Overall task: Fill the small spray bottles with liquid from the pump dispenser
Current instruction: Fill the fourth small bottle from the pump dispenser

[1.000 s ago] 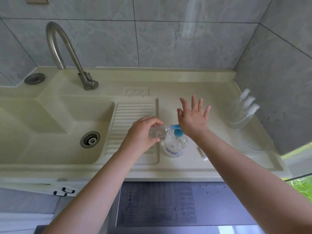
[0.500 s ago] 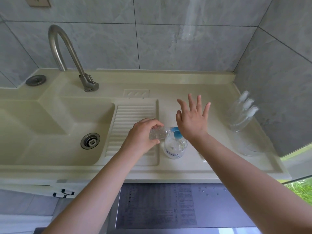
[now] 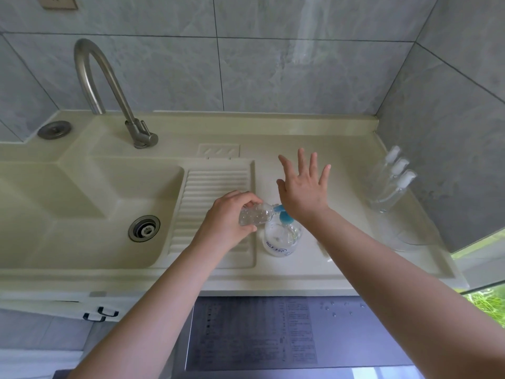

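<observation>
My left hand (image 3: 228, 217) grips a small clear spray bottle (image 3: 254, 214), tilted on its side with its open neck at the blue nozzle of the pump dispenser (image 3: 281, 236). The dispenser is a round clear bottle with a blue pump head, standing on the counter beside the ribbed drainboard. My right hand (image 3: 304, 187) is over the pump head, fingers spread and straight, its heel above the pump. Three more small clear spray bottles (image 3: 393, 184) with white caps lean against the right wall.
A cream sink basin (image 3: 82, 203) with a metal drain lies to the left, with a curved steel faucet (image 3: 109, 94) behind it. The ribbed drainboard (image 3: 213, 187) sits under my left hand. A clear container (image 3: 410, 236) stands at the right counter end.
My right hand has stayed spread over the pump head with only slight shifts. My left hand keeps the small bottle at the nozzle.
</observation>
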A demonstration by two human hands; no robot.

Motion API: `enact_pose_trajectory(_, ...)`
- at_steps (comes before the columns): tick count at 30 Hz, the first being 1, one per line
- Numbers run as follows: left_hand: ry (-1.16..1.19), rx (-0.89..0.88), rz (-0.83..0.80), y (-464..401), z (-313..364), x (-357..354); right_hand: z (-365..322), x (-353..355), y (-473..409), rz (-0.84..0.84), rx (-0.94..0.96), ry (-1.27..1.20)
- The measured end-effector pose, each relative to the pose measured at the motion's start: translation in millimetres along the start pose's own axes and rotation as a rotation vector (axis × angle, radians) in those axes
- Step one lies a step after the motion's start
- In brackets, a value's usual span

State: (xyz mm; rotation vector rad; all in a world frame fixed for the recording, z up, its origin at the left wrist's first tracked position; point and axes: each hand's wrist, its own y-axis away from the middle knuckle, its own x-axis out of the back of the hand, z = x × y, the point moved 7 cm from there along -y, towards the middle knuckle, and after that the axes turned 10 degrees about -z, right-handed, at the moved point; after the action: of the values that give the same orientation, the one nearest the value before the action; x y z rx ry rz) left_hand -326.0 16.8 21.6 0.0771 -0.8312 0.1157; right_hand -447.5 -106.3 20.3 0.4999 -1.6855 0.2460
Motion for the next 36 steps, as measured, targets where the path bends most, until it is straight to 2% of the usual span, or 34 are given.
enact_pose_trajectory(4, -0.002, -0.002, 0.005, 0, 1, 1, 2, 10, -4, -0.005, -0.019, -0.123)
enact_pose_trajectory(7, -0.001, -0.002, 0.005, 1, 1, 1, 5, 10, -4, 0.027, -0.013, -0.108)
enact_pose_trajectory(10, -0.005, 0.003, -0.001, 0, 1, 0, 12, -4, 0, -0.015, -0.043, -0.125)
enact_pose_trajectory(16, -0.006, 0.004, -0.002, -2, 2, -1, 10, 11, 3, 0.119, -0.046, -0.01)
enact_pose_trajectory(21, 0.001, -0.003, 0.004, -1, 1, -1, 6, 19, 2, 0.115, -0.037, -0.039)
enact_pose_trajectory(27, -0.014, 0.004, 0.001, -2, 0, -1, 11, -7, 3, 0.035, -0.06, -0.115)
enact_pose_trajectory(30, -0.01, 0.0, -0.009, -2, 1, -3, 12, -4, 3, 0.043, -0.064, -0.076)
enact_pose_trajectory(36, -0.006, -0.007, 0.003, -1, 2, 0, 13, 11, -2, 0.007, -0.076, -0.17)
